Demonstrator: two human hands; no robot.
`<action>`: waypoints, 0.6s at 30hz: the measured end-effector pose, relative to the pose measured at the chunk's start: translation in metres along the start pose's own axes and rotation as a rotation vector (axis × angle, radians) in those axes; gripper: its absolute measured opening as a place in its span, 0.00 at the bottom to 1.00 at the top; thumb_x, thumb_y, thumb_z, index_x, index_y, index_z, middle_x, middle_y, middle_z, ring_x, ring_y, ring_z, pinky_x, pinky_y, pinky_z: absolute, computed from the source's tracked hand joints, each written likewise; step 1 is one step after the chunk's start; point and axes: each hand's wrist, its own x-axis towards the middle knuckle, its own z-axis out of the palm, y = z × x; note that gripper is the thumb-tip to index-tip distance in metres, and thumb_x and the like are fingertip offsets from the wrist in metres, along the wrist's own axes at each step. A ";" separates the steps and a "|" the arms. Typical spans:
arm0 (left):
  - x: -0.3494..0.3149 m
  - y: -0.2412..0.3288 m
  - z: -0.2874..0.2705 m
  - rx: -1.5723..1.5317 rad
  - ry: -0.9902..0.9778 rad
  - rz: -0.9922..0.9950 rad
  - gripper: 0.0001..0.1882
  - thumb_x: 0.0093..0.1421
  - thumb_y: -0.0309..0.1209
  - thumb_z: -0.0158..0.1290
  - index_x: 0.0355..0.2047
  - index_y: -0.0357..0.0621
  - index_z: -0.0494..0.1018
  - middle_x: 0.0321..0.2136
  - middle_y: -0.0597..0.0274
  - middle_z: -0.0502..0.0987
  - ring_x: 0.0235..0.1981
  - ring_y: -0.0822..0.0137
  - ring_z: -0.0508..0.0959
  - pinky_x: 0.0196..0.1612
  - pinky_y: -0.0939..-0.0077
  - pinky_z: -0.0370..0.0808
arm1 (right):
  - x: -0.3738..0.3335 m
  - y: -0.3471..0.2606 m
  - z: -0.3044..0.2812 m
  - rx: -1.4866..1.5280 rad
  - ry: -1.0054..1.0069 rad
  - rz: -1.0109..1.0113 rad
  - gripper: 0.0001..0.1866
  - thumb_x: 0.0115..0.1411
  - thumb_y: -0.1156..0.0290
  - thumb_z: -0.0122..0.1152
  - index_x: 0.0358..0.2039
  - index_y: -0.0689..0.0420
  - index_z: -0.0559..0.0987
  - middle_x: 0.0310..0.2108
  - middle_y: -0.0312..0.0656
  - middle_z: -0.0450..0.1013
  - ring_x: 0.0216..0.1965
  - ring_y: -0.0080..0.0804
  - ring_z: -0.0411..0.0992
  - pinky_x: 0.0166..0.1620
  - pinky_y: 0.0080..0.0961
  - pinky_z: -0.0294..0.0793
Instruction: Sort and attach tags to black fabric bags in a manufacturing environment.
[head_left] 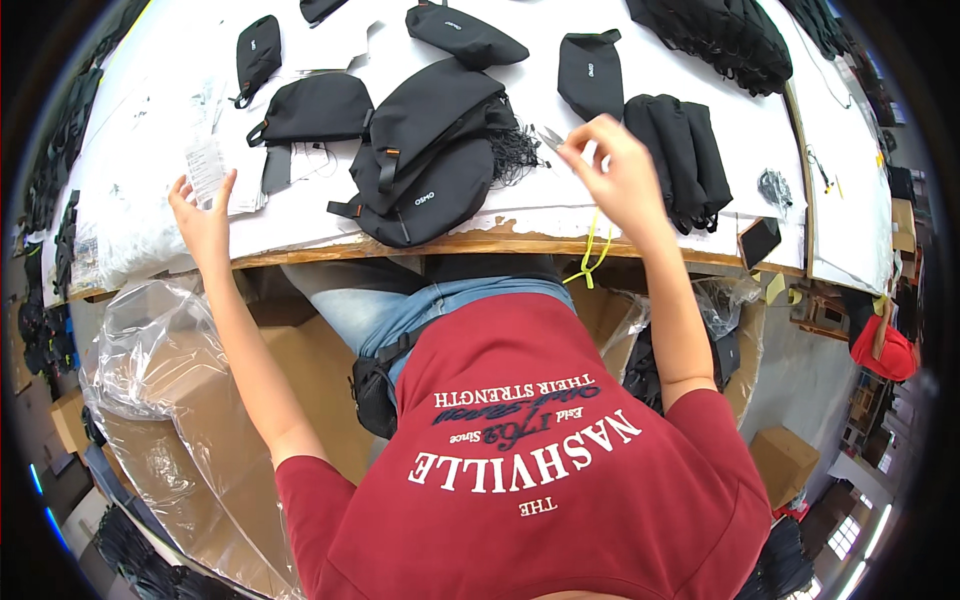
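My left hand has its fingers spread beside a stack of printed paper slips on the table's left; I cannot tell whether it touches them. In my right hand are small pointed metal thread snips, their blades facing left. Between the hands lie black pouches: a large rounded one nearest me, another resting on it, and a flatter one to their left. Loose black cords bunch up just left of the snips.
More black pouches lie farther back, with stacked ones right of my right hand. A phone sits at the right front edge. A yellow cord hangs over the wooden edge. A plastic-lined carton stands below left.
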 end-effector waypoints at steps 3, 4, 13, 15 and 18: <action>-0.018 0.026 -0.010 -0.187 0.009 0.019 0.44 0.50 0.41 0.67 0.61 0.37 0.56 0.50 0.48 0.67 0.47 0.60 0.74 0.46 0.72 0.71 | 0.011 -0.024 -0.026 0.071 0.336 -0.156 0.04 0.55 0.74 0.65 0.28 0.58 0.77 0.24 0.29 0.69 0.20 0.12 0.58 0.23 0.12 0.55; -0.025 0.035 -0.010 -0.320 0.001 0.049 0.42 0.52 0.37 0.66 0.61 0.37 0.56 0.49 0.50 0.68 0.44 0.63 0.75 0.42 0.76 0.72 | 0.011 -0.033 -0.033 0.022 0.447 -0.184 0.04 0.54 0.75 0.66 0.28 0.59 0.78 0.25 0.30 0.70 0.19 0.12 0.58 0.23 0.12 0.55; -0.139 0.137 0.003 -1.151 -0.278 -0.089 0.15 0.55 0.17 0.58 0.43 0.37 0.70 0.38 0.58 0.77 0.34 0.75 0.76 0.38 0.84 0.72 | -0.005 -0.074 -0.011 1.034 0.162 0.016 0.03 0.57 0.78 0.60 0.32 0.62 0.76 0.26 0.36 0.75 0.20 0.09 0.62 0.25 0.08 0.59; -0.157 0.149 0.008 -1.176 -0.379 -0.118 0.11 0.55 0.19 0.58 0.38 0.40 0.71 0.30 0.69 0.74 0.29 0.81 0.74 0.33 0.87 0.70 | -0.015 -0.083 0.003 1.035 0.024 0.092 0.03 0.57 0.77 0.60 0.31 0.60 0.75 0.20 0.31 0.71 0.18 0.08 0.59 0.23 0.09 0.55; -0.183 0.163 0.005 -1.087 -0.488 -0.089 0.09 0.56 0.19 0.58 0.36 0.39 0.70 0.30 0.71 0.73 0.29 0.83 0.71 0.34 0.90 0.67 | -0.026 -0.099 0.017 0.627 -0.081 -0.027 0.05 0.54 0.76 0.64 0.29 0.59 0.76 0.12 0.23 0.55 0.16 0.08 0.51 0.19 0.13 0.47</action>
